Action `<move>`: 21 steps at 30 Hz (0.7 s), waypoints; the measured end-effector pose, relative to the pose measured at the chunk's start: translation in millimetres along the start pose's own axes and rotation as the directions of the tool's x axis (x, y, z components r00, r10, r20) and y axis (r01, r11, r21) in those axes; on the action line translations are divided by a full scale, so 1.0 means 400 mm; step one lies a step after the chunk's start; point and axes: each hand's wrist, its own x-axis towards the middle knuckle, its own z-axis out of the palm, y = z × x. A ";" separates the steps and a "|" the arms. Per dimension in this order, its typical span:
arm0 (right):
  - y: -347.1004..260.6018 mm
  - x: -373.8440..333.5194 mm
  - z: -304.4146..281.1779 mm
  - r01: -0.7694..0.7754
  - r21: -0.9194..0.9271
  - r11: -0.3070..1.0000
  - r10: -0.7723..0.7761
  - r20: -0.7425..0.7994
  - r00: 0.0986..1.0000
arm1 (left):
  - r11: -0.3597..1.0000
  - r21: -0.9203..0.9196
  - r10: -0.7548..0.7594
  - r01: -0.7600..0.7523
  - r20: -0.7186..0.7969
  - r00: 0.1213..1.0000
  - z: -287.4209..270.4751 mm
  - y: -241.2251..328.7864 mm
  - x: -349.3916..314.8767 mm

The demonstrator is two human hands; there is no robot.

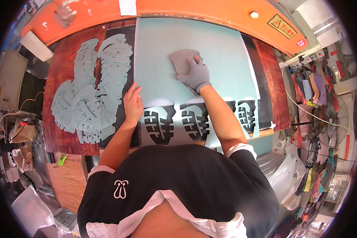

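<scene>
A wide pale green sheet (pixel 186 33) lies on the work table, with a row of shoe-upper-shaped cutouts (pixel 193 119) along its near edge. My right hand (pixel 197 75), in a grey glove with fingertips bare, is closed on a flat grey-brown pad (pixel 182 59) lying on the sheet. Its thumb and fingers reach over the pad's near right side; the underside is hidden. My bare left hand (pixel 133 104) rests at the sheet's left edge, fingers stretched out and holding nothing. Left of it are overlapping piles of cut pale green pieces (pixel 93 105), slotted like shoe uppers.
An orange machine beam (pixel 210 12) spans the far side of the table. Dark red boards (pixel 271 79) flank the black cutting surface. Clear plastic bags (pixel 273 166) bulge near my right elbow. Further right hang many coloured pieces (pixel 313 87); clutter and bags (pixel 23 131) stand at left.
</scene>
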 end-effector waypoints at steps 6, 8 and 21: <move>-0.005 -0.016 0.019 0.017 0.022 1.000 -0.015 -0.115 0.993 | 1.000 -0.015 -0.004 0.003 -0.012 1.000 -0.002 0.001 -0.001; -0.007 -0.019 0.022 0.025 0.023 0.999 -0.022 -0.128 0.991 | 1.000 -0.019 -0.007 0.007 -0.007 1.000 -0.004 0.001 -0.003; 0.242 -0.230 -0.028 0.137 0.262 0.955 -0.022 -0.400 0.916 | 0.978 -0.172 -0.094 0.119 0.144 0.985 -0.077 0.048 -0.082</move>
